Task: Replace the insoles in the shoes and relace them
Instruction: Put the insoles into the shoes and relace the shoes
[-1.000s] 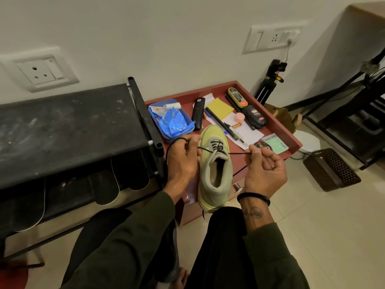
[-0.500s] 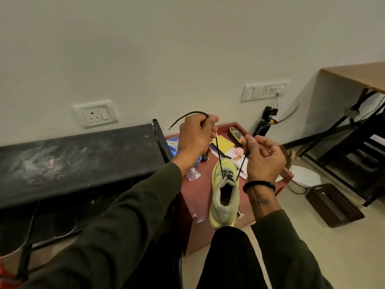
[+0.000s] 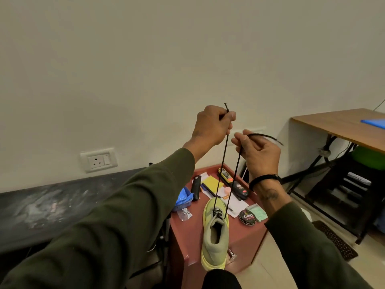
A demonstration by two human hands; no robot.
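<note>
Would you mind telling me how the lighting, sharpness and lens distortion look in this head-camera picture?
Head view: dim, warm, even light with no glare; soft shadows on the wall behind the table. The loose lace end by the right hand is motion-blurred; the left hand and shoe are fairly sharp. The wide-angle lens stretches the sleeves at the lower edge.
</note>
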